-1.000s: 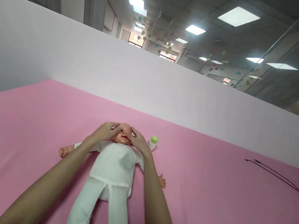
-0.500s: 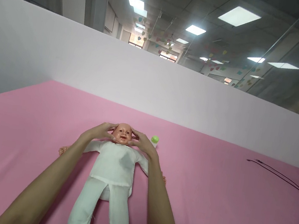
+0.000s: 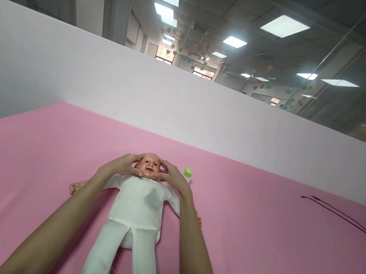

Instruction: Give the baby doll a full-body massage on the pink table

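Note:
A baby doll (image 3: pixel 139 202) in white cloth top and trousers lies on its back, head toward the far wall, arms spread out. My left hand (image 3: pixel 125 163) cups the left side of its head (image 3: pixel 149 165), thumb along the lower cheek and fingers up by the temple. On the opposite side, my right hand (image 3: pixel 172 176) holds the head the same way, with thumb and fingers apart around the cheek. The fingertips behind the head are hidden. Just beyond my right hand stands a small container with a green lid (image 3: pixel 188 172), its lower part partly covered.
The doll lies on a pink padded surface (image 3: pixel 243 240). A white low wall (image 3: pixel 188 105) with glass above it runs along the back. Thin black cords (image 3: pixel 341 216) lie at the far right. Behind the glass is a room with ceiling lights.
The view has tilted up a little, so the wall and ceiling lights sit lower in the picture. Both hands stay at the doll's head, with only slight finger shifts.

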The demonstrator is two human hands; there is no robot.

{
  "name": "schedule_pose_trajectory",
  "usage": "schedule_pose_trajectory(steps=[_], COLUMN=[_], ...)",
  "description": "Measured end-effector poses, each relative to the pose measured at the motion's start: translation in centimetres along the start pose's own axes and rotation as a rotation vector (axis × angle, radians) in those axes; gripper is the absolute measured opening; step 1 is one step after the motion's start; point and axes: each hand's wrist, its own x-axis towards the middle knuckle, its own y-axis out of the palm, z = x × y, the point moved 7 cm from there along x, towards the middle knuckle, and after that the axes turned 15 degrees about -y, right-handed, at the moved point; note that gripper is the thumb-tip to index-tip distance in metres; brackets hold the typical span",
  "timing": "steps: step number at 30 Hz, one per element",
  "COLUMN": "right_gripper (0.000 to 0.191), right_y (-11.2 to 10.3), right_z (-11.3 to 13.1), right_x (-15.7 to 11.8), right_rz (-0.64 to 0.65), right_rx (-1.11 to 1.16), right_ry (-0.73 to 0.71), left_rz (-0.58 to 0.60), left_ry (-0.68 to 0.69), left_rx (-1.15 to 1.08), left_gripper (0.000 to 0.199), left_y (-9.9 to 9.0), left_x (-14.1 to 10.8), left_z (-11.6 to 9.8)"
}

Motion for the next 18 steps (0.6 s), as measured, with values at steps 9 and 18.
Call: schedule_pose_trajectory(steps=[9,18], right_gripper=[0.073,0.071], right_y=[0.2,-0.2], right_z=[-0.6,-1.2], right_x=[0.1,-0.6], right_rz=[-0.040,-0.022], right_rx=[-0.161,-0.151], right_ry=[0.061,0.077], left_rz=[-0.024,0.027], left_ry=[-0.019,-0.026], left_rx=[-0.071,-0.177], left_gripper=[0.065,0.077], left_y=[-0.1,0.2], left_x=[-0.3,0.3], left_z=[-0.1,2.5])
